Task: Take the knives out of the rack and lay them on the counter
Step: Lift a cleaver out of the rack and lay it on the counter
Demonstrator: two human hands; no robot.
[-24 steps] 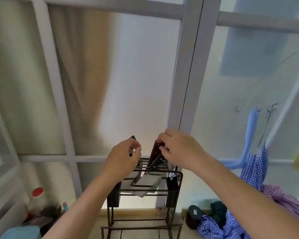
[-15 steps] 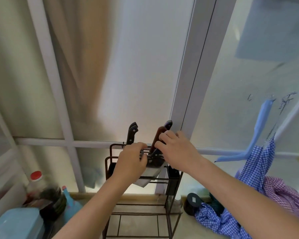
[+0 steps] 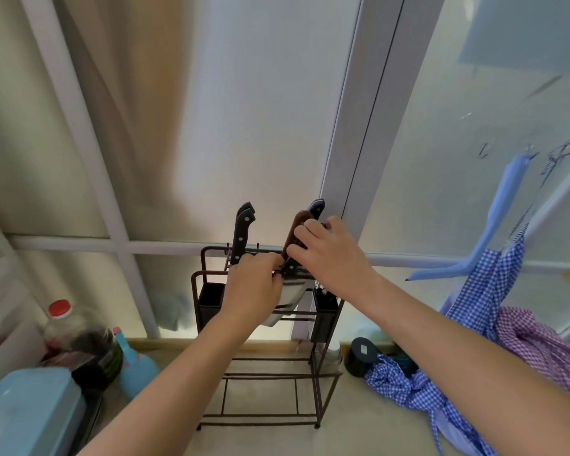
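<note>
A dark wire rack (image 3: 208, 281) stands on the counter (image 3: 349, 419) against the frosted window. Black-handled knives (image 3: 242, 232) stick up from its top at the left. To the right, a brown-handled cleaver (image 3: 296, 232) and another dark handle (image 3: 316, 207) behind it rise from the rack. My right hand (image 3: 329, 255) is wrapped around the brown handle. My left hand (image 3: 252, 287) rests closed on the rack's top bars beside the cleaver's blade (image 3: 290, 291); what it grips is hidden.
Left of the rack stand a red-capped bottle (image 3: 63, 324), a blue spray bottle (image 3: 135, 366) and a light blue container (image 3: 23, 413). A black round object (image 3: 362, 355) and checked cloths (image 3: 474, 340) lie at the right. A blue hanger (image 3: 494, 232) hangs on the window.
The camera has tilted down, so more of the rack and counter shows. My left hand dropped from the black handles to the rack's top bars; my right hand stayed on the brown handle.
</note>
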